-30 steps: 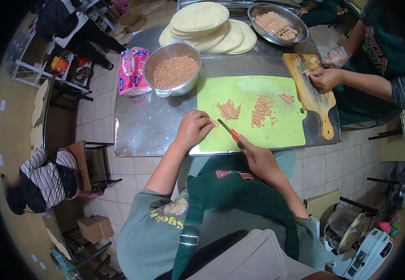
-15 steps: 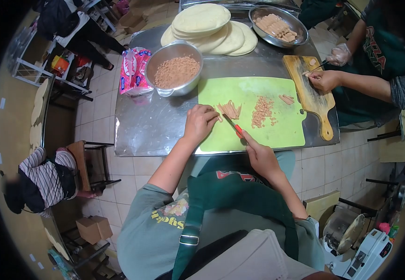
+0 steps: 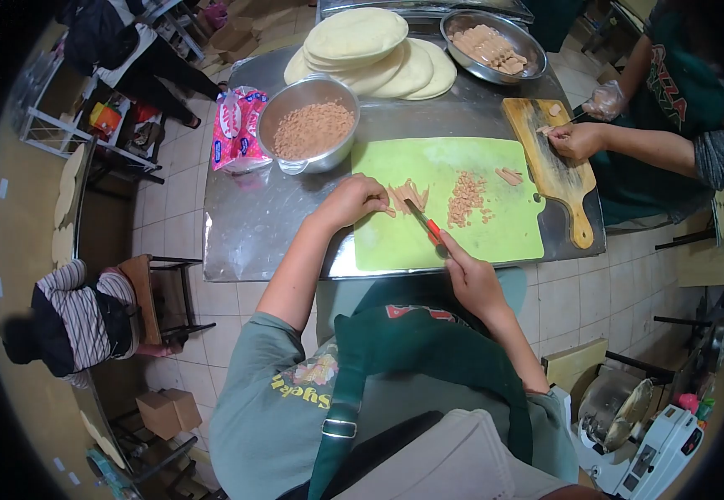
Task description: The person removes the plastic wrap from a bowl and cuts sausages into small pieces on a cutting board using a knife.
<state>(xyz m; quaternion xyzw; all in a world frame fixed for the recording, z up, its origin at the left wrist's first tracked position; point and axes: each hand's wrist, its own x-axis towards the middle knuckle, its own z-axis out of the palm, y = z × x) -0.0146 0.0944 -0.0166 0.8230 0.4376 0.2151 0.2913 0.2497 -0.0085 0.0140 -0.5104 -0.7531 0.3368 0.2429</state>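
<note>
My right hand [image 3: 473, 282] is wrapped round the red handle of a knife [image 3: 427, 223], whose blade points up and left over the green cutting board [image 3: 495, 242]. The blade tip is by a small pile of sausage strips [image 3: 408, 193]. At the board's left edge, my left hand [image 3: 362, 200] has its fingers drawn together, the tips at a thin strip of the pinkish sausage. Finely diced sausage [image 3: 466, 200] lies in a heap to the right of the knife. Farther right are a few more cut strips [image 3: 508, 176].
Behind the board stand a metal pot [image 3: 315, 123] of diced sausage, a pink packet [image 3: 240, 129], stacked flat dough rounds [image 3: 358, 37] and a steel bowl [image 3: 495, 48] of sausage pieces. At right, a co-worker's hands [image 3: 578, 140] cut on a wooden board [image 3: 577, 187].
My left hand has drawn back slightly to the left and up. My right hand and the knife have shifted a little to the right, away from it.
</note>
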